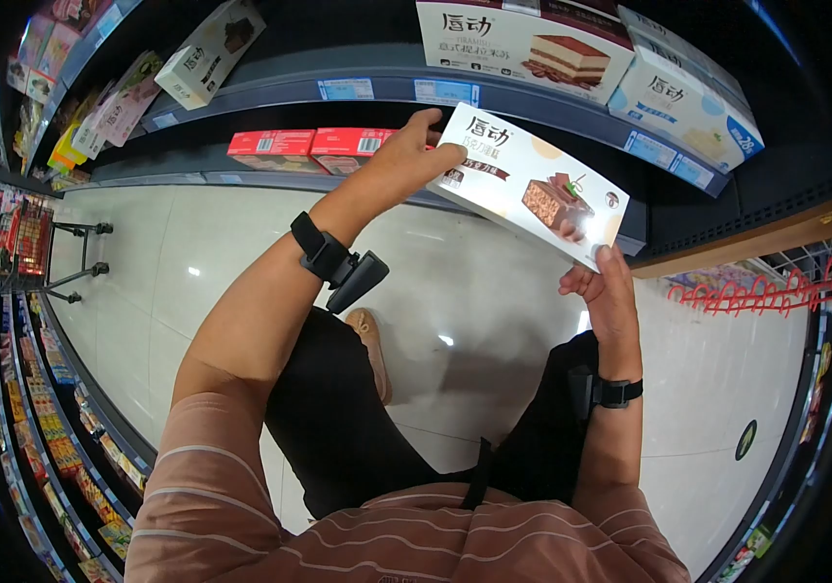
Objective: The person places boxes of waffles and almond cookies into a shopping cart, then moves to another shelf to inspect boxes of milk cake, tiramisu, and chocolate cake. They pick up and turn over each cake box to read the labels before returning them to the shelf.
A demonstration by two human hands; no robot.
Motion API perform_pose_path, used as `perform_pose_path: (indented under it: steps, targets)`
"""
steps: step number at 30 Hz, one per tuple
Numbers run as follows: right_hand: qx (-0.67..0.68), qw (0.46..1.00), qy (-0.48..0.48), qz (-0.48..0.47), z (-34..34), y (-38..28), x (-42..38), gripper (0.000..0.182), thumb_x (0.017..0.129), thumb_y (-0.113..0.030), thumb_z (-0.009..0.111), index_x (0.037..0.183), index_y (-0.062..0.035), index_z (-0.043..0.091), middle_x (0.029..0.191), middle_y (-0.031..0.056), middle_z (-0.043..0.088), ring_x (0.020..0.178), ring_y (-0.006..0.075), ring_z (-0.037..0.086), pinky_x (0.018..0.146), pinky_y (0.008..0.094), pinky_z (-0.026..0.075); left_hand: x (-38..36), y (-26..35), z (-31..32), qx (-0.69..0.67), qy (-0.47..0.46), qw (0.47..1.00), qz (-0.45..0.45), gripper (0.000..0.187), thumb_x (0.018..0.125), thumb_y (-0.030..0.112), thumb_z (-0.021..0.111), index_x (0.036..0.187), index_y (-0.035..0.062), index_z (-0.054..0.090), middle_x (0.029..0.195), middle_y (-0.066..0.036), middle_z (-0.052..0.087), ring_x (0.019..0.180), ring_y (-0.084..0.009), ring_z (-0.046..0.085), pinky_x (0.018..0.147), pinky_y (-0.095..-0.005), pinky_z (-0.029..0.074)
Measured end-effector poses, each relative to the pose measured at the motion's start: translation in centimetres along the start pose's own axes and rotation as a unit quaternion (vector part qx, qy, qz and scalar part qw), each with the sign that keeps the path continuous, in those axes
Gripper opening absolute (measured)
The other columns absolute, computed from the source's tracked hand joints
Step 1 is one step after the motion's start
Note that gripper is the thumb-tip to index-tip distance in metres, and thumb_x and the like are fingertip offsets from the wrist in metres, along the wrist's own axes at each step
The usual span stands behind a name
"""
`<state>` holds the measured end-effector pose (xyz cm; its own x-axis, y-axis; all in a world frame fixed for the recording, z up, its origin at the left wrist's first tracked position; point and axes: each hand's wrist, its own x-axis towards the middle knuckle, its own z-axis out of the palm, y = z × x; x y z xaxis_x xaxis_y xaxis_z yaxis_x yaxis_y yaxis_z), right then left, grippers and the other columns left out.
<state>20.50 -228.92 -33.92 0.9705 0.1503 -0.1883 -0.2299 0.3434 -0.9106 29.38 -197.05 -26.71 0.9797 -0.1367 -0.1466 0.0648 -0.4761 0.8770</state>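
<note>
A white cake box (pixel 533 185) with a picture of a chocolate cake slice is held between my two hands, in front of the shelf. At its left end, my left hand (pixel 416 155) grips it with the thumb on the printed face. Near the lower right corner, my right hand (pixel 606 282) pinches the box with the thumb on the front. The box is tilted, its right end lower and closer to me. Its back is hidden.
A tiramisu box (pixel 523 44) and a blue-white box (pixel 683 92) stand on the upper shelf (pixel 290 92). Red boxes (pixel 275 148) lie on the level below. A shopping cart (pixel 32 238) is at the left, red hooks (pixel 746 291) at the right.
</note>
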Motion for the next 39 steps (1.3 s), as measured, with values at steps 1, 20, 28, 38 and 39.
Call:
perform_pose_path:
  steps: [1, 20, 28, 38, 39]
  targets:
    - [0.001, 1.0, -0.001, -0.001, 0.2, -0.1, 0.0, 0.052, 0.1, -0.04, 0.056, 0.133, -0.0009, 0.049, 0.103, 0.0116, 0.067, 0.075, 0.0181, 0.069, 0.068, 0.0332, 0.058, -0.1, 0.1, 0.0, -0.003, 0.005, 1.0, -0.002, 0.093, 0.083, 0.044, 0.066, 0.147, -0.0132, 0.032, 0.131, -0.031, 0.055, 0.119, -0.0362, 0.059, 0.099, -0.0365, 0.048]
    - [-0.016, 1.0, 0.006, 0.006, 1.3, -0.5, 0.1, 0.046, 0.101, -0.042, 0.054, 0.125, -0.0028, 0.052, 0.093, 0.0083, 0.066, 0.072, 0.0162, 0.067, 0.067, 0.0321, 0.058, 0.2, -0.7, -0.5, -0.007, 0.002, 1.0, 0.008, 0.09, 0.084, 0.045, 0.065, 0.145, -0.0151, 0.035, 0.127, -0.031, 0.057, 0.117, -0.0351, 0.06, 0.098, -0.0356, 0.048]
    - [-0.012, 1.0, -0.018, 0.013, 1.0, -0.4, 0.6, 0.048, 0.101, -0.039, 0.054, 0.132, -0.0022, 0.049, 0.105, 0.0094, 0.066, 0.074, 0.0165, 0.069, 0.068, 0.032, 0.058, -0.1, -0.3, -0.9, -0.003, 0.008, 1.0, -0.002, 0.088, 0.084, 0.044, 0.064, 0.145, -0.0139, 0.036, 0.129, -0.03, 0.057, 0.12, -0.0344, 0.059, 0.1, -0.0353, 0.046]
    - [-0.023, 1.0, -0.017, 0.011, 1.3, -0.5, 1.0, 0.051, 0.101, -0.039, 0.055, 0.133, 0.0, 0.048, 0.103, 0.0107, 0.067, 0.074, 0.0163, 0.069, 0.067, 0.0317, 0.058, -0.2, -1.1, -1.0, -0.009, 0.014, 1.0, 0.005, 0.08, 0.09, 0.04, 0.063, 0.145, -0.0109, 0.038, 0.134, -0.028, 0.055, 0.124, -0.0305, 0.055, 0.106, -0.0342, 0.041]
    - [-0.026, 0.999, -0.016, 0.012, 1.4, -0.5, 1.0, 0.05, 0.101, -0.039, 0.053, 0.133, -0.0005, 0.048, 0.102, 0.0102, 0.067, 0.073, 0.0164, 0.069, 0.067, 0.0317, 0.058, -0.2, -1.2, -1.0, -0.012, 0.013, 1.0, 0.006, 0.08, 0.09, 0.04, 0.063, 0.145, -0.011, 0.037, 0.135, -0.028, 0.055, 0.125, -0.0303, 0.055, 0.106, -0.0341, 0.041]
